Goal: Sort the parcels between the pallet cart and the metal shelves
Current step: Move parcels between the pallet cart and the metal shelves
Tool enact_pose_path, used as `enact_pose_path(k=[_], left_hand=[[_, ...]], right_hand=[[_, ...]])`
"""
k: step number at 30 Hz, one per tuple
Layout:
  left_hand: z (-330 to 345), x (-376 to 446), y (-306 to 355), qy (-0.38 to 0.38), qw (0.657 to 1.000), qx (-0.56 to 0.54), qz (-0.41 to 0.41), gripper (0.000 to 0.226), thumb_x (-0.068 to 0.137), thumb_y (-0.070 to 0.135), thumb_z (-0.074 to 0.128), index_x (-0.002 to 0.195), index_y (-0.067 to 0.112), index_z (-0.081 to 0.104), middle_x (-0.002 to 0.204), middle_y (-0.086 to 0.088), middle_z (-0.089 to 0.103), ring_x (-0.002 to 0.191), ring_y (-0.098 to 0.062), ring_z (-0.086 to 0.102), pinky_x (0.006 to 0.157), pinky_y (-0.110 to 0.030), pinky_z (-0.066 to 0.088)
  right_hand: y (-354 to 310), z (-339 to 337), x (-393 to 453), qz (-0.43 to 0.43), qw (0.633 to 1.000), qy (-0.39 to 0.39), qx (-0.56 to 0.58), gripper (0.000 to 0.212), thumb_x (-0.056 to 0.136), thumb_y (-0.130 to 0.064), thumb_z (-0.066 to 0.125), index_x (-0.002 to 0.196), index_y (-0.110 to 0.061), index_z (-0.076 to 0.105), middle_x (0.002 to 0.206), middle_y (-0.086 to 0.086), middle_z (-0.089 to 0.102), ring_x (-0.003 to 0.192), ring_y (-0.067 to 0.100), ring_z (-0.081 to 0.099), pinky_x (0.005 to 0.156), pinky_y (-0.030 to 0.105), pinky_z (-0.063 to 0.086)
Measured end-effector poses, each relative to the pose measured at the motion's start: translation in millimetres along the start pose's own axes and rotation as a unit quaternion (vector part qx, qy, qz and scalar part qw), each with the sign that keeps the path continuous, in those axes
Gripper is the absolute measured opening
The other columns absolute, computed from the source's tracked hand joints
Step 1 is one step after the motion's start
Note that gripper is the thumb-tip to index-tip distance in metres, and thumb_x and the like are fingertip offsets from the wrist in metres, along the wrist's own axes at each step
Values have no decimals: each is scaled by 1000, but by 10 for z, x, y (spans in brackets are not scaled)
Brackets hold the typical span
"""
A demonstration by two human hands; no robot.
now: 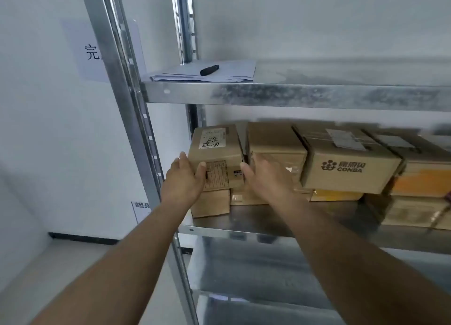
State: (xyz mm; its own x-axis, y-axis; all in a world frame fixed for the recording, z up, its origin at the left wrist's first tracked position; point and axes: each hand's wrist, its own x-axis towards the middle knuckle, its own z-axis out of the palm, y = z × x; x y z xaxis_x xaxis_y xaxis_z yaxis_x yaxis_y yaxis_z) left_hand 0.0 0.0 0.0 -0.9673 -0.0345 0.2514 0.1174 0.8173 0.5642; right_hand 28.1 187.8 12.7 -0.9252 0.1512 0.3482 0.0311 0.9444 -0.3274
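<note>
A small brown cardboard parcel [217, 151] with a handwritten label on top sits at the left end of the middle metal shelf [244, 228], stacked on a lower box [211, 203]. My left hand [184, 178] grips its left front corner, thumb on the front face. My right hand [264, 175] holds its right side, fingers between it and the neighbouring box [275, 141]. A CONBA box [346, 163] and further parcels fill the shelf to the right. The pallet cart is out of view.
The upper shelf [292, 94] carries a stack of papers [207, 73] with a black marker [209, 70] on top. The steel upright [131, 109] stands just left of my hands. Paper signs [92, 53] hang on the white wall. Lower shelves lie below.
</note>
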Motion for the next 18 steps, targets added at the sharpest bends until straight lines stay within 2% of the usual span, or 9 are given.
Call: enact_pose_path(k=[3, 5, 8, 11, 14, 16, 18], left_hand=[[8, 239, -61, -17, 999, -26, -21, 67, 96, 50, 29, 146, 7, 18, 143, -17, 37, 128, -33, 40, 100, -47, 40], [28, 374, -88, -42, 997, -49, -42, 61, 97, 49, 28, 137, 3, 29, 132, -19, 48, 116, -34, 49, 90, -45, 45], [76, 484, -104, -73, 989, -98, -78, 54, 99, 43, 25, 130, 2, 38, 126, -18, 52, 109, -31, 50, 79, -34, 38], [134, 594, -135, -100, 976, -170, -97, 47, 99, 34, 25, 123, 0, 47, 117, -14, 56, 98, -26, 50, 78, -32, 38], [176, 621, -152, -76, 965, -217, -124, 40, 98, 33, 30, 115, 1, 46, 99, -7, 55, 82, -19, 50, 68, -31, 37], [190, 610, -190, -53, 964, -224, -135, 34, 97, 32, 34, 112, 3, 44, 92, -6, 54, 77, -17, 50, 65, -31, 37], [190, 595, -234, -54, 960, -237, -141, 34, 96, 30, 37, 115, 3, 43, 99, -11, 58, 82, -21, 54, 67, -32, 41]], right_hand=[[-107, 69, 167, 11, 1000, 2, 16, 42, 97, -48, 35, 99, -14, 59, 92, 5, 61, 82, 24, 56, 68, 35, 43], [-173, 112, 255, 32, 999, -4, 36, 43, 97, -47, 35, 97, -13, 61, 90, 7, 62, 82, 25, 58, 67, 35, 43], [-222, 185, 352, 67, 995, -22, 66, 43, 97, -46, 34, 99, -13, 62, 96, 9, 65, 88, 28, 59, 70, 35, 42], [-252, 247, 423, 108, 987, -37, 117, 39, 97, -47, 37, 99, -14, 58, 101, 10, 65, 95, 31, 58, 74, 36, 41], [-267, 281, 461, 143, 970, -46, 190, 37, 96, -46, 41, 104, -11, 52, 104, 10, 61, 98, 31, 57, 72, 34, 36], [-251, 314, 480, 154, 963, -57, 216, 32, 96, -44, 44, 100, -13, 46, 94, 7, 55, 90, 28, 54, 70, 32, 34], [-217, 351, 483, 161, 955, -72, 240, 25, 94, -39, 51, 86, -18, 40, 79, 0, 45, 71, 20, 47, 64, 30, 34]])
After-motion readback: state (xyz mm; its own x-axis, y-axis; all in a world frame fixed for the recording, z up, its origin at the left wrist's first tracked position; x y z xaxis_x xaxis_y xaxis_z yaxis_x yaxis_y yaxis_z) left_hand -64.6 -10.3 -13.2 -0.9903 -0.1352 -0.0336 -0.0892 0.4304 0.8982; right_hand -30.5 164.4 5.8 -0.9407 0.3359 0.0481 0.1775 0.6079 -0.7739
